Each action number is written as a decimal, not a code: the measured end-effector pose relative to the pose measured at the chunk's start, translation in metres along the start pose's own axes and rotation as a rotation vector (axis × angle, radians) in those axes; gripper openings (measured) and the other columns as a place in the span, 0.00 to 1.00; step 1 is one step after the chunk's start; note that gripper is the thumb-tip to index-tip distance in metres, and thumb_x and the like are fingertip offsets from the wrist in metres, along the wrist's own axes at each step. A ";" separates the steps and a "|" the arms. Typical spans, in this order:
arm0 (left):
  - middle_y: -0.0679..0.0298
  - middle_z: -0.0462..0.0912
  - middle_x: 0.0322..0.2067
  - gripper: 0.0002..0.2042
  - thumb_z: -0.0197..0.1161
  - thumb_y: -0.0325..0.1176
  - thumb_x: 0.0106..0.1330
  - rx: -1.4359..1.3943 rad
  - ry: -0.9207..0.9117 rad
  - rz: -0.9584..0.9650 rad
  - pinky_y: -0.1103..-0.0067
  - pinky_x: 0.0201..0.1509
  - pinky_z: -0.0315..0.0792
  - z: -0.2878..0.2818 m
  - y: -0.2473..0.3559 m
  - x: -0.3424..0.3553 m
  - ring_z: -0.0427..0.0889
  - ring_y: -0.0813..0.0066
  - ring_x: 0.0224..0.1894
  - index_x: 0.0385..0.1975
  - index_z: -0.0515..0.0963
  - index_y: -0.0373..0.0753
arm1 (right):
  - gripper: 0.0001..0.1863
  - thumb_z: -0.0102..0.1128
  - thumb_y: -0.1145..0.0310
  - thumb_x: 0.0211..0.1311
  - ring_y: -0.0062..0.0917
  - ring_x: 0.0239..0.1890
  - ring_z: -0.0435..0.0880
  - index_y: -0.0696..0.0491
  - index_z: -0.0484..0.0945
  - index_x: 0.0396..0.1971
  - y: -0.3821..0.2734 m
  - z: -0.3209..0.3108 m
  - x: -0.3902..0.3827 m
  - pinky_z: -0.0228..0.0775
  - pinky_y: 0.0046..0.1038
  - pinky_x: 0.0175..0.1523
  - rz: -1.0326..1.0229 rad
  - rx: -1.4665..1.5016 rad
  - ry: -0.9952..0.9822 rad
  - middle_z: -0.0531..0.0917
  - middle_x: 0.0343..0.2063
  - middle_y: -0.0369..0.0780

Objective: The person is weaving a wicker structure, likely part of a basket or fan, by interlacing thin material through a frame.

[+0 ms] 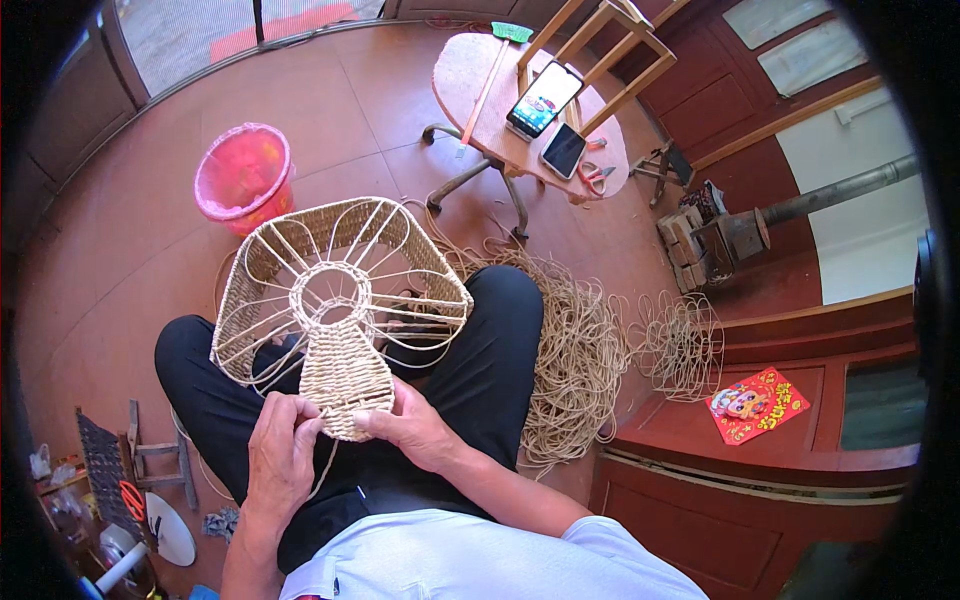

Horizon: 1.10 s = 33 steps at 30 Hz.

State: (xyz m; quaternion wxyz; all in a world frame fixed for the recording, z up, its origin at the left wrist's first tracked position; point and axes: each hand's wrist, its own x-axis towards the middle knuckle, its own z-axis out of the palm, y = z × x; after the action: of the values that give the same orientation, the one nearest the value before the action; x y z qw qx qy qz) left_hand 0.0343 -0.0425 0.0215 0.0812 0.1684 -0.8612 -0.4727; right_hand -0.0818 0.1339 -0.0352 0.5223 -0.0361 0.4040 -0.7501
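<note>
The left hand (280, 450) has its fingers (300, 425) curled nearly closed, pinching the lower left edge of a woven panel on a wire basket frame (335, 300) that rests on the person's lap. The right hand (415, 428) mirrors it: its fingers (372, 420) are bent close together and press on the lower right edge of the same woven strip, thumb on top. Between the two sets of fingertips lies the rounded bottom end of the weave. A thin cord (325, 470) hangs down from just under the left fingers.

The frame spreads up and away from the fingers, a ring at its middle and bare wire ribs fanning out to a woven rim.

To the right of the fingers, on the floor beside the knee, lies a heap of straw rope (575, 360), and beyond it a bundle of bare wire hoops (685, 345). Further right, on a red wooden step, lies a flat red card (757, 403), roughly square and lying askew, with a bright yellow and multicoloured picture.

Far above the fingers stands a small round table (480, 75) carrying two phones (553, 120) and red-handled pliers (595, 177). Up to the left of the fingers sits a pink bucket (245, 175).
</note>
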 end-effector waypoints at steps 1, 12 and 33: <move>0.55 0.74 0.35 0.06 0.62 0.19 0.67 0.003 -0.005 -0.006 0.70 0.41 0.74 0.000 -0.001 0.000 0.78 0.60 0.35 0.40 0.75 0.32 | 0.35 0.70 0.68 0.68 0.24 0.61 0.81 0.58 0.65 0.70 0.000 0.002 -0.002 0.72 0.31 0.70 0.002 -0.022 0.039 0.81 0.61 0.40; 0.53 0.72 0.34 0.10 0.68 0.23 0.61 0.206 -0.142 0.147 0.61 0.42 0.72 0.006 -0.016 -0.004 0.76 0.50 0.37 0.36 0.72 0.35 | 0.21 0.64 0.69 0.73 0.14 0.43 0.79 0.57 0.74 0.61 0.034 -0.023 -0.007 0.76 0.23 0.50 -0.064 -0.200 0.028 0.83 0.46 0.32; 0.70 0.72 0.25 0.14 0.55 0.34 0.82 -0.794 0.207 0.090 0.89 0.25 0.60 -0.113 0.039 -0.011 0.65 0.90 0.22 0.59 0.71 0.32 | 0.32 0.68 0.72 0.69 0.25 0.61 0.82 0.61 0.67 0.69 0.023 -0.007 -0.007 0.72 0.30 0.69 -0.069 -0.179 0.080 0.82 0.60 0.42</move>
State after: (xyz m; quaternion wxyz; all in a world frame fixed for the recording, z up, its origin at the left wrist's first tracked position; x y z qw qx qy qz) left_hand 0.0699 -0.1077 0.1155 0.2468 0.1329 -0.6056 -0.7448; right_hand -0.0653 0.1409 -0.0523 0.4743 -0.0666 0.4881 -0.7296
